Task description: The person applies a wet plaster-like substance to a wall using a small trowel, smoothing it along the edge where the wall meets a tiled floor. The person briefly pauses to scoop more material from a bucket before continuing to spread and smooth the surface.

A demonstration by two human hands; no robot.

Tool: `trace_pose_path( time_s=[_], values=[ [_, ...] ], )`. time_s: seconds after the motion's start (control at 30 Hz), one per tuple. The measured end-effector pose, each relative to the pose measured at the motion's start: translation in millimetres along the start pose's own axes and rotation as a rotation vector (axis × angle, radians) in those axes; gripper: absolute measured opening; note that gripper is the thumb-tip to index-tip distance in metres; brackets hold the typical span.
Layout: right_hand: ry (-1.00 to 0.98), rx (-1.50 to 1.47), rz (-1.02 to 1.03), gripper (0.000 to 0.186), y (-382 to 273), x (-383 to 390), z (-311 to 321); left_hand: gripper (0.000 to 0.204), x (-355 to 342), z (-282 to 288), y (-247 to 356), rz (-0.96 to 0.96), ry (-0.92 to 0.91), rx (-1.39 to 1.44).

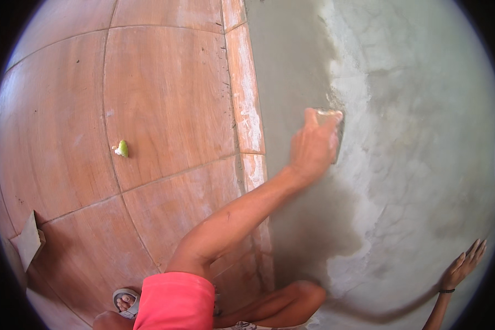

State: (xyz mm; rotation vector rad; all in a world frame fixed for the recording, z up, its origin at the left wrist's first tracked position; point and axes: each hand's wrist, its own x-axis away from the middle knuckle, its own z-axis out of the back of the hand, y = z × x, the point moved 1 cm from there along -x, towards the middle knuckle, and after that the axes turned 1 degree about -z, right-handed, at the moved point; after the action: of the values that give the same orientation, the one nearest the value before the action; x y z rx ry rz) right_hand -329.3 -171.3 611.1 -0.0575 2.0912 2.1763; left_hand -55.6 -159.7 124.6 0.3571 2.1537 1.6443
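Note:
My left hand (312, 146) is closed around a small flat rectangular block (340, 137) with a pale upper end. It presses the block against the grey plastered wall (423, 137), at the border between a darker, damp-looking band (291, 60) and a lighter, dry-looking area. What the block is made of cannot be made out. Farther right and lower down, my right hand (463, 268), with a dark bracelet at its wrist, lies against the wall with its fingers stretched out, holding nothing.
Reddish-brown tiles (170, 93) cover the floor at left, with a plaster-smeared tile strip (247, 99) along the wall's foot. On them lie a small green and white scrap (122, 148) and an angular tile piece (30, 242). My bent knee (305, 297) is close to the wall.

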Motion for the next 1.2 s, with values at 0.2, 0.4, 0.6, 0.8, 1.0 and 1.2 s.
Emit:
trace_pose_path(
  time_s=[0.2,0.4,0.6,0.8,1.0,1.2],
  values=[
    [0.007,-0.052,-0.033,0.050,-6,-6,1,0.033,-82,34,-26,0.217,0.230,-0.017],
    [-0.013,-0.021,-0.012,0.051,-3,-2,3,0.034,-21,12,16,0.081,-0.102,0.034],
    [0.010,-0.038,-0.028,0.051,-11,-10,4,0.032,-98,50,-44,0.207,0.339,0.050],
    [-0.016,-0.036,-0.058,0.051,-8,-5,7,0.032,-66,14,0,0.142,0.140,0.038],
    [-0.003,-0.020,-0.011,0.051,-5,-4,5,0.033,-86,37,-21,0.138,0.253,0.025],
    [-0.011,-0.043,-0.064,0.051,-11,-7,4,0.034,-108,31,-18,0.172,0.233,-0.032]
  ],
)
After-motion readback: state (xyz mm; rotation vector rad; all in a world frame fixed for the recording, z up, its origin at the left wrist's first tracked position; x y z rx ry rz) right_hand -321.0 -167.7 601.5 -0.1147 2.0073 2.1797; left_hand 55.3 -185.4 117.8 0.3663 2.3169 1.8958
